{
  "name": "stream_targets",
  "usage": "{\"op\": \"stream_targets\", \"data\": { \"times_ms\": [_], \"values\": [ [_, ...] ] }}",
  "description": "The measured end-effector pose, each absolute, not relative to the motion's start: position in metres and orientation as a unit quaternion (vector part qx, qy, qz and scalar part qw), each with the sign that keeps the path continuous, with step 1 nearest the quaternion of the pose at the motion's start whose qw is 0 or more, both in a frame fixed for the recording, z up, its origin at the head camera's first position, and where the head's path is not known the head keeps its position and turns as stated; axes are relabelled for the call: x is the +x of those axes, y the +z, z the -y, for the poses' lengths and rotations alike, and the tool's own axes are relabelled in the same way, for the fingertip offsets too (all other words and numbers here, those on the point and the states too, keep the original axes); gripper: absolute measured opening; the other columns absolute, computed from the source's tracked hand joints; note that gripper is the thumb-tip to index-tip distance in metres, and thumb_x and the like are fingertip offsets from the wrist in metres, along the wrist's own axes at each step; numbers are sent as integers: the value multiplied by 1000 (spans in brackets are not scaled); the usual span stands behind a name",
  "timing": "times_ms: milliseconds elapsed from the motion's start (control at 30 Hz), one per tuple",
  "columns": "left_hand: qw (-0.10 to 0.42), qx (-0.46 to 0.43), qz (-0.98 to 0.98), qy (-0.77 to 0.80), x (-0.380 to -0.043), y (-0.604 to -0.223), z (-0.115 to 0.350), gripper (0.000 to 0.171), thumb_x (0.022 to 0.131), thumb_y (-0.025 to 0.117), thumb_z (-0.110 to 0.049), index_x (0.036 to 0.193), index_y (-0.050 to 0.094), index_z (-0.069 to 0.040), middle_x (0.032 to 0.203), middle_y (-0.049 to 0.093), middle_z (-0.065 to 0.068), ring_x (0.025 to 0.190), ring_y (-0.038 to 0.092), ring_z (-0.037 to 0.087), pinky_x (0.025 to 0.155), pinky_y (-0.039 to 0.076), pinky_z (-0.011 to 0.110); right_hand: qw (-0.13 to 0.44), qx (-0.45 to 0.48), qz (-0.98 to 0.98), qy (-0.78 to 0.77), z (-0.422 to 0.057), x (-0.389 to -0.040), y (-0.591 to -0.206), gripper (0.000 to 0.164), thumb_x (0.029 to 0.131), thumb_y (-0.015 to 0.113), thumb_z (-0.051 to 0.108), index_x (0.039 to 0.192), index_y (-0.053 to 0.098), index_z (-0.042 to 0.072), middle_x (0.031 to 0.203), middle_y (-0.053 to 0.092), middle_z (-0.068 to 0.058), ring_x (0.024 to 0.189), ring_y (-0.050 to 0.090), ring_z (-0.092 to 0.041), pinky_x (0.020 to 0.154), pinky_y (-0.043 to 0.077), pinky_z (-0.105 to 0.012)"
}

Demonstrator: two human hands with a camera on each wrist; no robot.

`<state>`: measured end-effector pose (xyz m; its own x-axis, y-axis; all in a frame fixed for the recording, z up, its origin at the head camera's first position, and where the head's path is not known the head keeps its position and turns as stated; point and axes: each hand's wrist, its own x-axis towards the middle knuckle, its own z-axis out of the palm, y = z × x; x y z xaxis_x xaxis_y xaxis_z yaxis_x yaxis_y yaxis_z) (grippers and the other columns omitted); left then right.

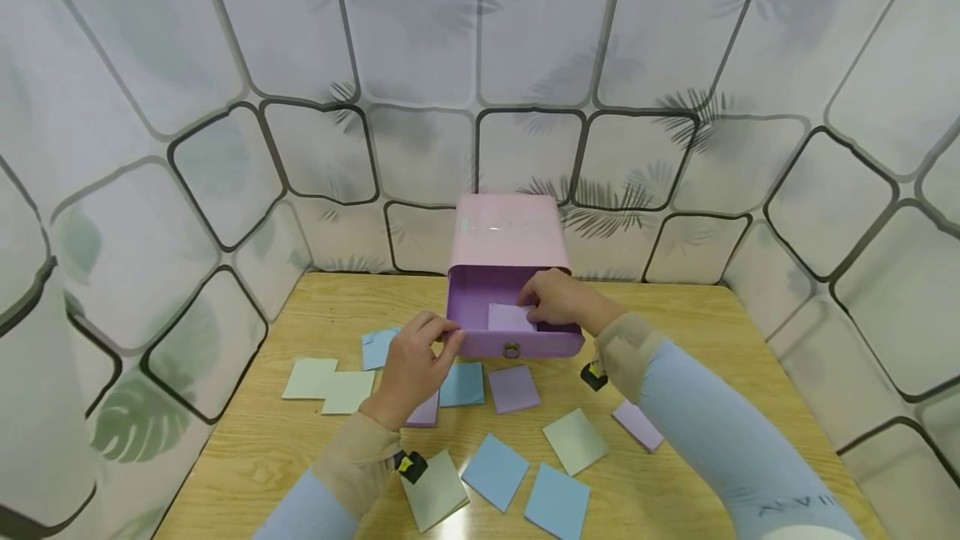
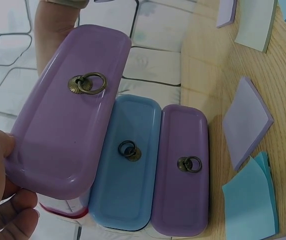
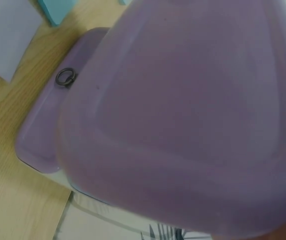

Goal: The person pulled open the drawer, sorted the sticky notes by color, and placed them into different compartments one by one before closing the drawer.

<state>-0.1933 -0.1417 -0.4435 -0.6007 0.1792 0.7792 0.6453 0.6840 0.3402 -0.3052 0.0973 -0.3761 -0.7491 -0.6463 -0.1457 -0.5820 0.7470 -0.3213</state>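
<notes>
A pink cabinet (image 1: 510, 232) stands at the back of the table with its top purple drawer (image 1: 551, 346) pulled out. My left hand (image 1: 416, 361) grips the drawer's left front corner; in the left wrist view its thumb lies against the edge of the drawer front (image 2: 65, 135). Inside the drawer, my right hand (image 1: 558, 298) pinches a pale purple sticky note pad (image 1: 510, 317) by its right side. The right wrist view shows the drawer front (image 3: 188, 100) large and close, hiding the right hand's fingers and the pad.
Below the open drawer are a closed blue drawer (image 2: 133, 185) and a closed purple drawer (image 2: 180, 200), each with a ring pull. Several sticky note pads lie across the table, among them a purple pad (image 1: 514, 388), a blue pad (image 1: 495, 472) and a green pad (image 1: 575, 440). Patterned curtain (image 1: 420, 48) surrounds the table.
</notes>
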Motion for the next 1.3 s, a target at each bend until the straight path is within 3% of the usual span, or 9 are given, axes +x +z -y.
{"op": "stream_targets", "data": {
  "times_ms": [300, 633, 1300],
  "values": [
    [365, -242, 843, -313, -192, -442, 141, 7, 87, 71, -12, 87, 70, -5, 80, 59, 1, 69, 56, 10, 53, 45, 22, 102, -330, -929, -133, -94, -303, -377, 21, 85, 71, 10, 106, 74, 7, 100, 71, -5, 92, 65, -19, 79, 53, -35],
    [355, -243, 843, -323, -193, -445, 142, 8, 89, 69, -14, 89, 69, -6, 81, 58, 1, 70, 56, 12, 55, 47, 24, 75, -310, -938, -138, -90, -303, -380, 5, 84, 74, 16, 87, 74, 11, 85, 69, 1, 82, 64, -17, 76, 52, -35],
    [351, -239, 846, -322, -193, -445, 142, 9, 90, 68, -15, 90, 69, -6, 81, 58, 1, 71, 56, 11, 54, 47, 23, 95, -314, -933, -150, -88, -302, -382, 4, 85, 73, 15, 89, 73, 13, 82, 67, 4, 77, 61, -13, 72, 51, -32]
  ]
}}
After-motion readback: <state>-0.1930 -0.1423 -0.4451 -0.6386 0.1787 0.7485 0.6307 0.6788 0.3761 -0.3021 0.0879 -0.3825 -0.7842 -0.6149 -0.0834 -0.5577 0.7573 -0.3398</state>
